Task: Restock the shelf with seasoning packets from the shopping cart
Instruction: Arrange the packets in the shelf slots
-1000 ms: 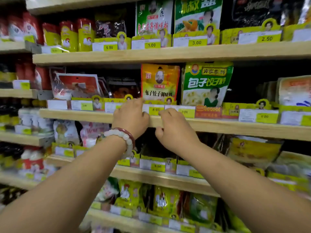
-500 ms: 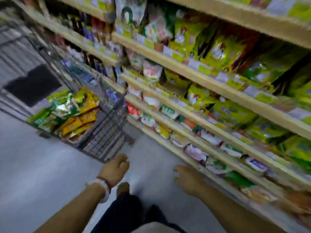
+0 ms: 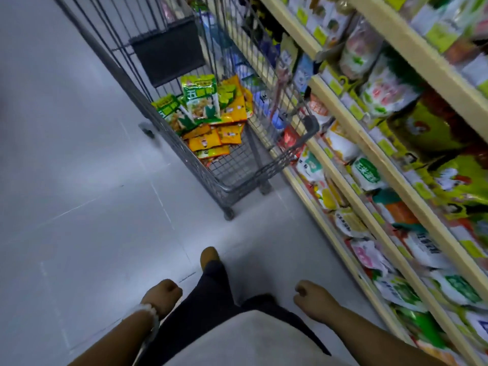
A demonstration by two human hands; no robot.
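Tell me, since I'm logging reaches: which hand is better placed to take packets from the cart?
Probably the left hand: the seasoning packets in the shopping cart lie ahead, nearer its side. The right hand hangs beside the shelf. Both hold nothing.

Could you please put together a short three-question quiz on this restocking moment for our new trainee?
1. True or false: the left hand holds a packet.
2. The seasoning packets lie in: A) the shopping cart; B) the floor; C) the right hand.
3. On which side of the cart do the shelves stand?

Key: 1 false, both hands hold nothing; 2 A; 3 its right.
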